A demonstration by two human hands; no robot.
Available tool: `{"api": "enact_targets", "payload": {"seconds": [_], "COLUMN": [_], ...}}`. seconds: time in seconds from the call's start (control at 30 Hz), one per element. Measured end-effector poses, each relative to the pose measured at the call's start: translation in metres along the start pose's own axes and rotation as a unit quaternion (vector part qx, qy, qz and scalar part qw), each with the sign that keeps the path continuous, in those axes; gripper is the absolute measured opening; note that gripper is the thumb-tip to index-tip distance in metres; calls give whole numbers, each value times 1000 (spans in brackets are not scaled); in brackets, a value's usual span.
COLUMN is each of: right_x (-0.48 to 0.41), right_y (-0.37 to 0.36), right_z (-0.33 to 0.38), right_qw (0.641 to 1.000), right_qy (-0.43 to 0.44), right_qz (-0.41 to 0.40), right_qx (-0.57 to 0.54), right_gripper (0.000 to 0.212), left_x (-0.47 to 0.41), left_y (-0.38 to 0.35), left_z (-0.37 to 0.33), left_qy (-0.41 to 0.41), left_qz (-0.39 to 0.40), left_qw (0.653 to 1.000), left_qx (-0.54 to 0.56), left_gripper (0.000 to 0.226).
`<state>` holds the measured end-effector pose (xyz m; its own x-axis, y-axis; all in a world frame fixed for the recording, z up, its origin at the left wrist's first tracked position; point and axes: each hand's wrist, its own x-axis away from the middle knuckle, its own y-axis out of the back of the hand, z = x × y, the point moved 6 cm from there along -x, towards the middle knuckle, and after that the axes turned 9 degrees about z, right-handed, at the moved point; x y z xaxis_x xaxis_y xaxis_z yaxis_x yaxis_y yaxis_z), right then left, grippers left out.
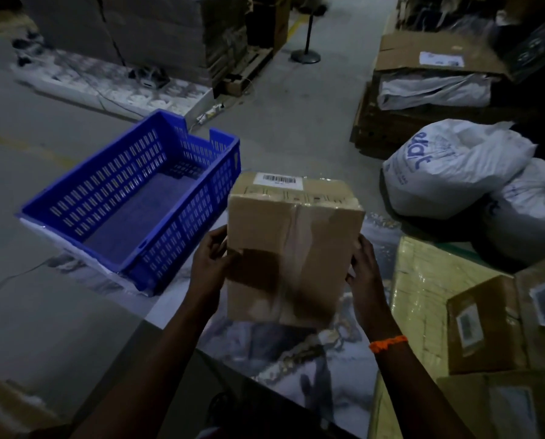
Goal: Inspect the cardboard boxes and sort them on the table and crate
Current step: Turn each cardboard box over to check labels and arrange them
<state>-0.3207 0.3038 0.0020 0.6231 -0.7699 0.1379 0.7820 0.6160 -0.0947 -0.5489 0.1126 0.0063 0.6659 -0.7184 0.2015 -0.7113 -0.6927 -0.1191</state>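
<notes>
Dim warehouse, marbled worktop [296, 353]: left hand [209, 264] and right hand [364, 274] grip the taped box [293, 242], fingers [216, 241] curled round its sides; best turned slowly, keeping barcode label [279, 180] readable.

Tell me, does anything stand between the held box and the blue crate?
Nothing visible does. The left hand and right hand hold the cardboard box beside the blue crate; only the crate's own near wall lies between.

Barcode label [279, 180] print unreadable (too small); bottom-right box [502, 407] cropped.
</notes>
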Motion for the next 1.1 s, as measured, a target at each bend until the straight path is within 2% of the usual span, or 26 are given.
{"api": "enact_targets", "payload": {"seconds": [0.1, 0.23, 0.27, 0.37, 0.47, 0.53, 0.57, 0.63, 0.77, 0.8, 0.87, 0.9, 1.0, 1.03, 1.1], "right_x": [16, 36, 40, 54, 64, 67, 67, 64, 53, 50, 46, 44, 37, 35, 32], "right_y": [0, -1, 1, 3, 10, 15, 16, 14, 14, 13, 11, 11, 9, 7, 3], "right_z": [0, -12, -18, -29, -38, -42, -42, -37, -16, -10, -2, 2, 12, 15, 21], "right_qw": [1000, 998, 997, 996, 997, 999, 998, 998, 998, 998, 999, 999, 998, 998, 999], "right_qy": [-4, -35, -43, -63, -57, -36, -31, -37, -14, -6, -4, -6, 0, -2, -11], "right_qz": [-7, -23, -29, -35, -35, -36, -35, -30, -48, -50, -45, -45, -39, -31, -10], "right_qx": [-15, -46, -51, -51, -38, 8, 29, 40, 32, 27, 23, 28, 44, 49, 49], "right_gripper": [56, 81, 80, 60, 64, 30, 25, 38, 26, 31, 55, 56, 33, 32, 46], "left_x": [10, 27, 32, 44, 50, 48, 47, 41, 26, 22, 15, 12, 5, 2, -5], "left_y": [4, 11, 12, 15, 13, 10, 8, 4, 3, 3, 2, 1, 0, 0, 0], "left_z": [0, 15, 18, 25, 23, 21, 20, 14, -5, -11, -19, -22, -26, -27, -27], "left_qy": [3, 20, 21, 31, 57, 66, 70, 66, 43, 37, 31, 31, 37, 44, 61], "left_qz": [13, 32, 33, 13, -7, -5, -3, 3, 15, 23, 37, 44, 71, 78, 93], "left_qw": [998, 998, 998, 998, 997, 997, 997, 997, 999, 999, 998, 997, 995, 994, 991], "left_qx": [54, 40, 39, 57, 50, 42, 41, 39, 14, -2, -35, -46, -66, -68, -71], "left_gripper": [35, 30, 26, 26, 34, 33, 31, 30, 26, 29, 45, 48, 45, 44, 36]}}
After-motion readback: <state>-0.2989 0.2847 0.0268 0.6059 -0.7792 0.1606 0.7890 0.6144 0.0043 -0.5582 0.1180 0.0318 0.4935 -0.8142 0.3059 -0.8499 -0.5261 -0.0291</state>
